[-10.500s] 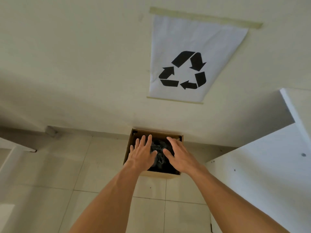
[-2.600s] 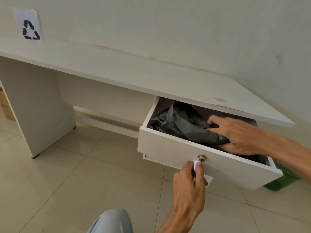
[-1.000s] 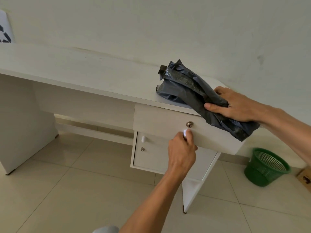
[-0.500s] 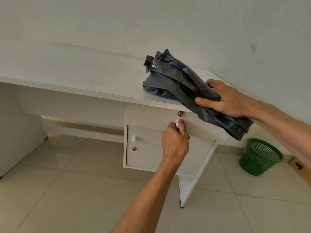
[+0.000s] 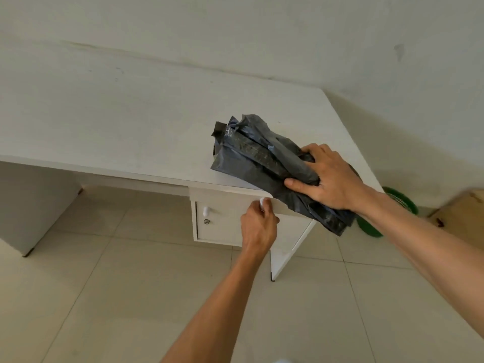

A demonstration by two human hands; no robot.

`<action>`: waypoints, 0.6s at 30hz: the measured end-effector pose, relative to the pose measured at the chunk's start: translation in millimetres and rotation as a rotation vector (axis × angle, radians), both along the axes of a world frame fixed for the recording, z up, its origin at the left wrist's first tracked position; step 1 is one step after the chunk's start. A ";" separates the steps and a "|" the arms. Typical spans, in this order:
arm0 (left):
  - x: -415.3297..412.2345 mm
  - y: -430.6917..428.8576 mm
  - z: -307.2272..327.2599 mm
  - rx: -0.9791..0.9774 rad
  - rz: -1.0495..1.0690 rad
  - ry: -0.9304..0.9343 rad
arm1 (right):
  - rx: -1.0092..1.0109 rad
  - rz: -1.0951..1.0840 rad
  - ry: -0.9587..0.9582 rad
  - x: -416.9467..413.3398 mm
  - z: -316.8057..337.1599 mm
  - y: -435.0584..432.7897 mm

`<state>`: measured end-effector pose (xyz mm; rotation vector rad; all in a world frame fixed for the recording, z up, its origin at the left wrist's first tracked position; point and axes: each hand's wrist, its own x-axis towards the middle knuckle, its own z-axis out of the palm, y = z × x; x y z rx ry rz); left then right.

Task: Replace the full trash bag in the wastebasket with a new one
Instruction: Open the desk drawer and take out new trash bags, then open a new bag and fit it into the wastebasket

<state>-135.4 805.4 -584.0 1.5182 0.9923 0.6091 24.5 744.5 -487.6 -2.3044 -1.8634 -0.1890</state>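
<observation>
My right hand (image 5: 331, 178) grips a bundle of folded dark grey trash bags (image 5: 258, 157) and holds it over the right end of the white desk (image 5: 131, 127), its lower end hanging past the desk's front edge. My left hand (image 5: 259, 226) pinches the small white knob (image 5: 262, 203) of the top drawer (image 5: 222, 196), which sits pushed in under the desk top. A green mesh wastebasket (image 5: 400, 201) stands on the floor to the right of the desk, mostly hidden behind my right forearm.
Below the top drawer is a cabinet door (image 5: 217, 224) with a white knob and a lock. A brown cardboard box (image 5: 463, 213) sits at the right edge. Beige floor tiles (image 5: 104, 297) spread in front of the desk.
The drawer has gone from open to pushed in under my left hand. My right hand lifted the bag bundle out of it and lowered it toward the desk top. The view rose.
</observation>
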 end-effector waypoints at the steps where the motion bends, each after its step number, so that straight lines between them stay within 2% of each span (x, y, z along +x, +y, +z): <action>1: -2.0 -0.8 5.4 -0.049 -0.012 0.024 | -0.021 -0.013 -0.003 -2.5 1.9 -1.8; 4: -9.2 -2.6 28.6 -0.200 -0.037 0.079 | -0.066 -0.021 0.001 -9.3 9.5 -5.6; 10: -28.9 -4.4 75.3 -0.399 -0.111 0.331 | -0.273 -0.098 0.113 -27.0 49.1 -7.2; 14: -39.9 -11.9 136.4 -0.584 -0.116 0.271 | -0.344 -0.200 0.174 -44.2 86.9 -16.6; 18: -44.4 -23.0 184.9 -0.741 -0.142 0.163 | -0.401 -0.260 0.148 -60.7 122.6 -30.4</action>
